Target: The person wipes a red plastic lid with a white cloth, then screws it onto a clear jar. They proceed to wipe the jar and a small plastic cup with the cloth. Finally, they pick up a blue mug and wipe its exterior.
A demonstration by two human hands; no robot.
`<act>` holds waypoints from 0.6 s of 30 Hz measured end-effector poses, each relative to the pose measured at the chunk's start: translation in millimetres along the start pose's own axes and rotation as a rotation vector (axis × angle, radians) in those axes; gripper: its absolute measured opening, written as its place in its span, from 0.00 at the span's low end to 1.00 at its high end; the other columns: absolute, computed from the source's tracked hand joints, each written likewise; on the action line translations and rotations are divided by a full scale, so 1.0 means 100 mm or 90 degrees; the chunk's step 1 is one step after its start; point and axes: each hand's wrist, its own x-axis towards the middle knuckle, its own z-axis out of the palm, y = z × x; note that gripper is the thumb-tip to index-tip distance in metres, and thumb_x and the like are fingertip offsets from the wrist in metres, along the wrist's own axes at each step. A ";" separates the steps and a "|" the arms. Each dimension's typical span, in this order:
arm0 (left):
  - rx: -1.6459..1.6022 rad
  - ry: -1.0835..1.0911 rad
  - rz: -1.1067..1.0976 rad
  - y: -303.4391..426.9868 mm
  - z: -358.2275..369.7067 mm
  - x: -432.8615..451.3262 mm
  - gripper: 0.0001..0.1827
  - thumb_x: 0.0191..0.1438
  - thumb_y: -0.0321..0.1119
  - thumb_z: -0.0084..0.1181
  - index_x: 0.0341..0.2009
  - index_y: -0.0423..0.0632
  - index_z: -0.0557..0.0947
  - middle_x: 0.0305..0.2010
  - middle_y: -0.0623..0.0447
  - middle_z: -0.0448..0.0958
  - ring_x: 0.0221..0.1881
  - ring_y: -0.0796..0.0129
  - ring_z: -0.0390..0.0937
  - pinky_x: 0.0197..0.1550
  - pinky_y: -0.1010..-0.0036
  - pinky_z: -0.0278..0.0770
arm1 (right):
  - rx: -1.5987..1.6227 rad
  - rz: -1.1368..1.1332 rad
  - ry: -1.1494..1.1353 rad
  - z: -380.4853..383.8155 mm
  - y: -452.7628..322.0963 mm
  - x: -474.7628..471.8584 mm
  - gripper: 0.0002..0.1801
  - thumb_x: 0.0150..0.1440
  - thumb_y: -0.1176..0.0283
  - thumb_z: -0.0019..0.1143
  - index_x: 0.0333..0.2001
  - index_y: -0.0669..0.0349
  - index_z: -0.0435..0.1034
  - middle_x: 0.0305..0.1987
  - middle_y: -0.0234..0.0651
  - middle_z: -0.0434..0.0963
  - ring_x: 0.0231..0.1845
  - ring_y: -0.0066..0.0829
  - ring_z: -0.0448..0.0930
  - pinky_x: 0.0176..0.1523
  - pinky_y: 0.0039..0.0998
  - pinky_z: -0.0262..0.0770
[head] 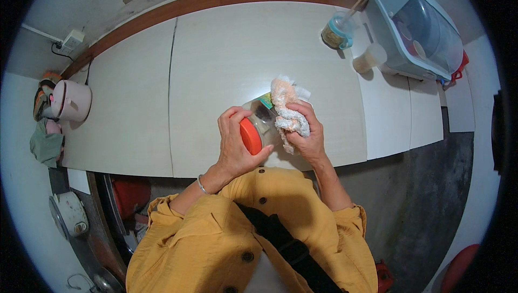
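Observation:
A clear jar (265, 125) with a red lid (251, 136) lies tilted in front of my body, near the table's front edge. My left hand (238, 143) is wrapped round its lid end, thumb below and fingers above. In my right hand (305, 131) is a bunched orange and white cloth (289, 111), which touches the far end of the jar. Part of a green and yellow label shows beside the cloth. The jar's contents are partly hidden; something dark shows through the wall.
The pale tabletop (226, 50) stretches ahead. At the right stand a seasoning jar with a blue rim (334, 36), a small container (364, 62) and a light blue lidded box (412, 30). A pink pot-like appliance (73, 100) and a green cloth (46, 143) are at the left.

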 end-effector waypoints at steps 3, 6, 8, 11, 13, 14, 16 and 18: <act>0.006 -0.013 0.033 -0.05 -0.01 -0.02 0.49 0.33 0.39 0.76 0.58 0.47 0.63 0.58 0.38 0.59 0.60 0.44 0.57 0.62 0.52 0.59 | -0.035 0.005 -0.049 -0.07 -0.13 0.10 0.23 0.42 0.79 0.60 0.46 0.58 0.75 0.50 0.36 0.75 0.56 0.34 0.73 0.62 0.31 0.65; 0.028 -0.033 0.082 -0.05 -0.01 -0.04 0.48 0.32 0.39 0.77 0.57 0.48 0.64 0.58 0.38 0.59 0.60 0.43 0.58 0.62 0.51 0.59 | -0.080 0.010 -0.096 -0.08 -0.22 0.26 0.17 0.44 0.74 0.64 0.42 0.56 0.77 0.46 0.37 0.77 0.53 0.40 0.74 0.64 0.38 0.61; 0.081 -0.059 0.150 -0.02 0.02 -0.08 0.47 0.31 0.39 0.78 0.56 0.47 0.66 0.59 0.38 0.59 0.61 0.43 0.59 0.62 0.52 0.61 | -0.127 0.020 -0.140 -0.06 -0.30 0.40 0.15 0.44 0.73 0.64 0.39 0.57 0.77 0.44 0.36 0.78 0.50 0.40 0.76 0.65 0.41 0.59; 0.026 -0.050 0.095 -0.03 0.03 -0.07 0.46 0.32 0.40 0.77 0.56 0.51 0.66 0.59 0.38 0.58 0.61 0.42 0.57 0.61 0.48 0.59 | -0.125 0.011 -0.138 0.00 -0.31 0.48 0.15 0.45 0.71 0.63 0.40 0.58 0.76 0.41 0.35 0.79 0.47 0.41 0.76 0.67 0.44 0.56; 0.025 -0.034 0.081 -0.03 0.04 -0.12 0.46 0.32 0.40 0.77 0.57 0.51 0.66 0.59 0.38 0.58 0.61 0.42 0.57 0.61 0.48 0.59 | -0.142 0.012 -0.132 0.00 -0.31 0.45 0.16 0.44 0.72 0.62 0.40 0.58 0.76 0.43 0.36 0.78 0.49 0.41 0.75 0.66 0.41 0.57; 0.024 -0.026 0.074 -0.03 0.04 -0.13 0.46 0.31 0.39 0.78 0.57 0.52 0.66 0.59 0.39 0.58 0.61 0.41 0.57 0.61 0.49 0.59 | -0.150 0.012 -0.129 0.00 -0.31 0.41 0.17 0.44 0.73 0.62 0.41 0.58 0.76 0.44 0.37 0.77 0.50 0.41 0.75 0.66 0.40 0.58; 0.038 -0.016 0.068 -0.03 0.05 -0.14 0.46 0.31 0.40 0.78 0.55 0.50 0.67 0.59 0.38 0.59 0.61 0.42 0.58 0.61 0.50 0.60 | -0.090 0.047 -0.107 -0.06 -0.29 0.28 0.17 0.43 0.74 0.61 0.41 0.58 0.75 0.46 0.38 0.76 0.54 0.41 0.73 0.65 0.38 0.60; 0.046 -0.015 0.078 -0.03 0.05 -0.14 0.45 0.31 0.40 0.78 0.55 0.49 0.67 0.59 0.38 0.60 0.61 0.42 0.58 0.61 0.50 0.61 | -0.050 0.071 -0.093 -0.11 -0.26 0.17 0.18 0.43 0.75 0.60 0.41 0.58 0.75 0.48 0.38 0.75 0.57 0.41 0.71 0.65 0.35 0.61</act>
